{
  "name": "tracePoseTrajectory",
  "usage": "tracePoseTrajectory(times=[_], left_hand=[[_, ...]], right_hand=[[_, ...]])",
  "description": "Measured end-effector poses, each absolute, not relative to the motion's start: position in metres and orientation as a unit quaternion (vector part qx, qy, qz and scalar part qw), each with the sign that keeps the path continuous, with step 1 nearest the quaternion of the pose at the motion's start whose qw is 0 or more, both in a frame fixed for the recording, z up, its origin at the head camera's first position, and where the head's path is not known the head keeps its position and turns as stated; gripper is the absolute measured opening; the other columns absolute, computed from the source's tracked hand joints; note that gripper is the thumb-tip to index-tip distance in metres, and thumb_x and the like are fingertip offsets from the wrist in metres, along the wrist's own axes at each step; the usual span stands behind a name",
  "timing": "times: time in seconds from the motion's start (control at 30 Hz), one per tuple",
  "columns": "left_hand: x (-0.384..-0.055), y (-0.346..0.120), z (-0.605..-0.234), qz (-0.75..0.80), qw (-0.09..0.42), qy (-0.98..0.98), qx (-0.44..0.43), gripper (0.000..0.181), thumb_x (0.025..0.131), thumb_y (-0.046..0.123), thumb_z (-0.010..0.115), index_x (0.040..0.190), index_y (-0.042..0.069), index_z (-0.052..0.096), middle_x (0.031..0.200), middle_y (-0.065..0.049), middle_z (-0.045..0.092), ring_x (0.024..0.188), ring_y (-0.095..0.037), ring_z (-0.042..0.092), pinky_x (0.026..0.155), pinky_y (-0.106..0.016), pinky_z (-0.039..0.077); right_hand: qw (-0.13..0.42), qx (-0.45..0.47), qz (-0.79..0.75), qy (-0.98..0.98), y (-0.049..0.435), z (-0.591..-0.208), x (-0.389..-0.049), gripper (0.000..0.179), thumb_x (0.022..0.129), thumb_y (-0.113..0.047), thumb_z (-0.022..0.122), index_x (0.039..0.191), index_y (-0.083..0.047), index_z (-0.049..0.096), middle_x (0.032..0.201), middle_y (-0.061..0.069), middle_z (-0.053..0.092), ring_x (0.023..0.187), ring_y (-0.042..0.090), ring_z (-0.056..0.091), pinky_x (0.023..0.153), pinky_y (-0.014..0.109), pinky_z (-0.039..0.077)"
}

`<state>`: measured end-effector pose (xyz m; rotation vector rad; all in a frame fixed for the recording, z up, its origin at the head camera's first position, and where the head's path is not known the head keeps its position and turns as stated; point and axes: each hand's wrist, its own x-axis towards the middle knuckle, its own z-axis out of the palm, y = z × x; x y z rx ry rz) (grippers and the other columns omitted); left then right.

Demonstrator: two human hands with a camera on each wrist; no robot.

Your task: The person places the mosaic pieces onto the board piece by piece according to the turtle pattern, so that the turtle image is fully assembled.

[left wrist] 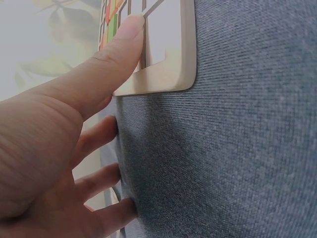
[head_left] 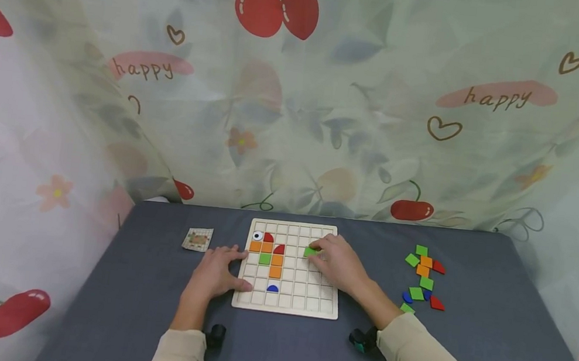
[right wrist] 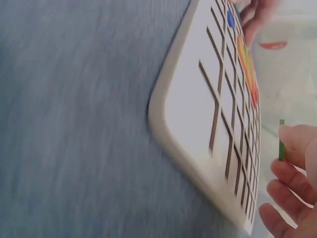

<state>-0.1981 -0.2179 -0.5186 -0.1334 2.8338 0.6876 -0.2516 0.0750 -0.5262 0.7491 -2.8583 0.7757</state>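
Note:
A pale gridded board [head_left: 308, 309] lies on the table with several coloured tiles set at its left. Among them are an eye tile [head_left: 258, 236], a green square [head_left: 265, 259], orange squares [head_left: 275, 272], red rounded pieces [head_left: 279, 250] and a blue half-round piece [head_left: 273, 289]. My left hand [head_left: 212, 275] rests at the board's left side, its thumb on the frame near the corner and its fingers spread along the edge. Over the board's upper right squares, my right hand [head_left: 342, 266] pinches a green square tile [right wrist: 281, 141] between thumb and fingertip, held on edge in the right wrist view.
Loose green, orange, red and blue tiles [head_left: 423, 271] lie scattered on the dark cloth-covered table [head_left: 282, 350] to the right. A small printed card [head_left: 197, 239] lies left of the board. A patterned curtain [head_left: 317, 119] hangs behind the table's back edge.

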Motion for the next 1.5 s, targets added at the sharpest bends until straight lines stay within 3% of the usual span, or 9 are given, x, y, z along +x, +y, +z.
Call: tracePoseTrajectory(times=[0.47, 0.87, 1.03, 1.3, 1.5], left_hand=[[-0.198, -0.218, -0.52, 0.237, 0.109, 0.964, -0.047, 0.087, 0.068, 0.042, 0.095, 0.145, 0.023, 0.06, 0.16, -0.008, 0.047, 0.151, -0.045, 0.032, 0.119, -0.064, 0.033], [-0.199, -0.219, -0.52, 0.238, 0.111, 0.964, -0.047, 0.087, 0.068, 0.043, 0.095, 0.146, 0.025, 0.059, 0.161, -0.008, 0.046, 0.151, -0.044, 0.033, 0.118, -0.065, 0.035], [-0.198, -0.219, -0.519, 0.237, 0.111, 0.964, -0.046, 0.087, 0.068, 0.043, 0.095, 0.145, 0.024, 0.059, 0.161, -0.008, 0.046, 0.151, -0.044, 0.033, 0.118, -0.065, 0.035], [-0.199, -0.217, -0.521, 0.238, 0.112, 0.964, -0.047, 0.088, 0.067, 0.043, 0.095, 0.145, 0.025, 0.06, 0.161, -0.008, 0.046, 0.15, -0.044, 0.034, 0.117, -0.065, 0.036], [-0.199, -0.218, -0.522, 0.233, 0.112, 0.965, -0.051, 0.088, 0.067, 0.043, 0.095, 0.145, 0.025, 0.06, 0.161, -0.008, 0.046, 0.15, -0.043, 0.034, 0.117, -0.065, 0.036]], right_hand=[[-0.015, 0.248, 0.267, -0.931, 0.04, -0.537, -0.246, 0.025, 0.093, -0.034, 0.075, 0.113, -0.018, 0.077, 0.109, -0.002, 0.065, 0.099, 0.016, 0.052, 0.088, 0.034, 0.051], [0.009, 0.257, 0.26, -0.931, 0.035, -0.54, -0.246, 0.021, 0.093, -0.032, 0.077, 0.11, -0.021, 0.079, 0.105, -0.002, 0.063, 0.093, 0.014, 0.048, 0.08, 0.031, 0.049], [-0.007, 0.251, 0.259, -0.933, 0.036, -0.539, -0.246, 0.023, 0.092, -0.032, 0.077, 0.112, -0.021, 0.079, 0.107, -0.003, 0.063, 0.092, 0.012, 0.046, 0.079, 0.028, 0.048], [-0.02, 0.253, 0.235, -0.938, 0.038, -0.534, -0.244, 0.037, 0.092, -0.036, 0.076, 0.124, -0.018, 0.074, 0.111, -0.001, 0.062, 0.095, 0.015, 0.047, 0.083, 0.031, 0.047], [0.01, 0.268, 0.158, -0.95, 0.04, -0.53, -0.238, 0.05, 0.097, -0.047, 0.067, 0.139, -0.022, 0.064, 0.125, 0.005, 0.06, 0.109, 0.024, 0.052, 0.091, 0.041, 0.049]])
